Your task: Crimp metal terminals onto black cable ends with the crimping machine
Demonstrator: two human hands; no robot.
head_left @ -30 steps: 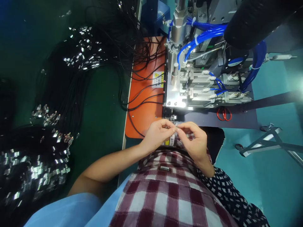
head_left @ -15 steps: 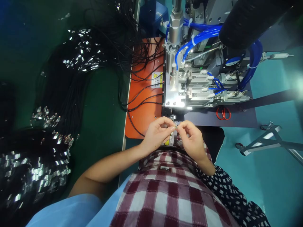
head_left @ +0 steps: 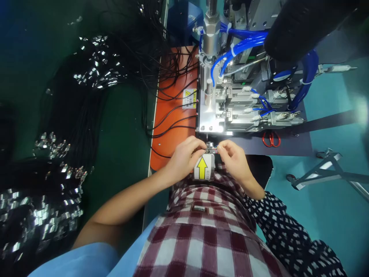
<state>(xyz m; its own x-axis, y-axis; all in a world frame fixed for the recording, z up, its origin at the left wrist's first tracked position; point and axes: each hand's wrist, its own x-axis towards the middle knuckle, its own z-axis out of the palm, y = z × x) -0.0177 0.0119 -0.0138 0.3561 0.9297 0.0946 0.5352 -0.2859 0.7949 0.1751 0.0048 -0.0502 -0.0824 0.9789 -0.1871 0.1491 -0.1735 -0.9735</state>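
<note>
My left hand [head_left: 186, 159] pinches a thin black cable [head_left: 211, 148] close to its end, and the cable trails off to the left behind the hand. Fingertips of my right hand [head_left: 235, 158] are pressed together at the cable's tip, where fine coloured wires [head_left: 216, 147] show faintly. Both hands are just above a small metal fixture [head_left: 210, 145] at the machine's near end. Below them is a plate with a yellow arrow [head_left: 202, 167]. What lies inside the right fingertips is too small to make out fully.
Pneumatic cylinders [head_left: 242, 115] and blue air tubes [head_left: 250, 40] fill the machine ahead. Several black cables cross the orange plate [head_left: 173, 111] into its side. Red-handled scissors [head_left: 271, 139] lie at right. Cable bundles [head_left: 86, 104] with shiny ends cover the green surface at left.
My hands have drawn slightly apart, the left one moving left and the right one slightly right. A short length of cable now shows between them, and the arrow plate is uncovered.
</note>
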